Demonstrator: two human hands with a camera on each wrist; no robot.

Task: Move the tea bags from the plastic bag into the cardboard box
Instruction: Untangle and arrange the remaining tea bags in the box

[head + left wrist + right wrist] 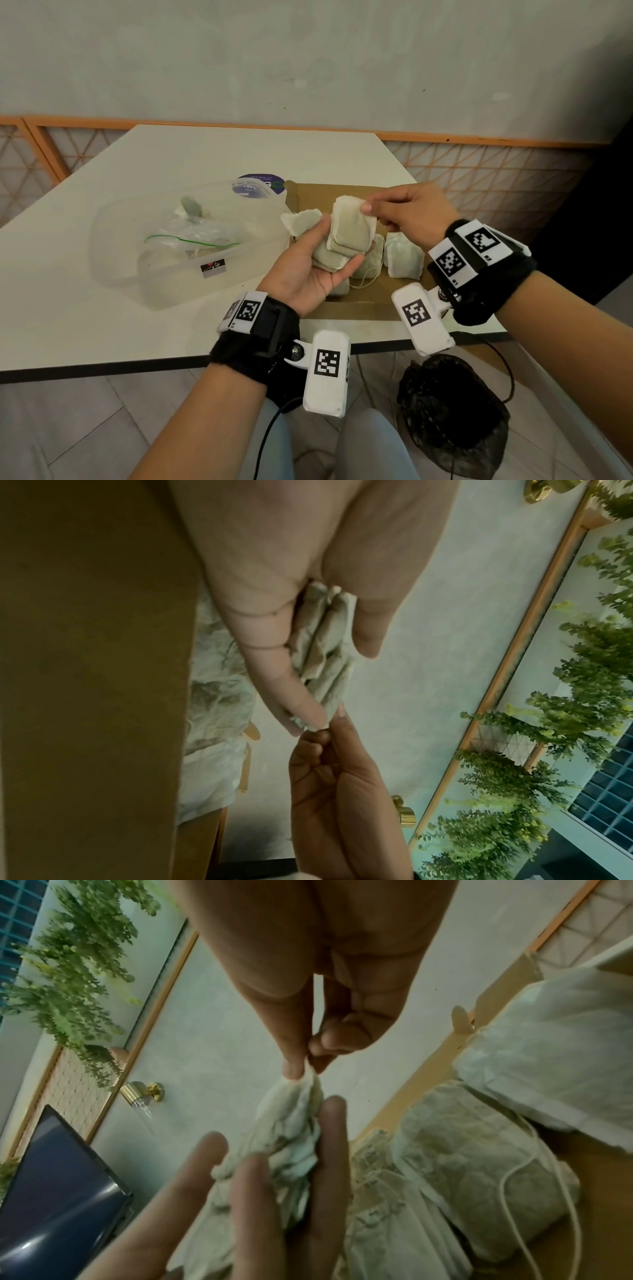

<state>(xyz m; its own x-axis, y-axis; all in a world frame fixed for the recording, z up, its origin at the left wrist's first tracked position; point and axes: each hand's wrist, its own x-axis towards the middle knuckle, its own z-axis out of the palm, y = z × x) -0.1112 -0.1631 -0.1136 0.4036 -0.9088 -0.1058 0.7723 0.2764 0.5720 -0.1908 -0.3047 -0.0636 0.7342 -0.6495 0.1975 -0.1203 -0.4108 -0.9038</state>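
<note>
My left hand (318, 260) is held palm up above the near left part of the cardboard box (356, 310) and grips a small stack of pale tea bags (334, 255) (325, 647) (291, 1150). My right hand (400, 214) pinches the top corner of the uppermost tea bag (352, 221) between thumb and forefinger (294, 1066). Several more tea bags (400, 253) (455, 1153) lie inside the box, some with white strings. The plastic bag (195, 233), with a green zip line, lies crumpled in a clear plastic tub (164, 274) to the left.
The white table (102, 308) has its near edge just below my wrists. A purple-labelled round lid (260, 185) sits behind the tub. A black mesh pouch (452, 418) and cables hang below the table's front edge on the right.
</note>
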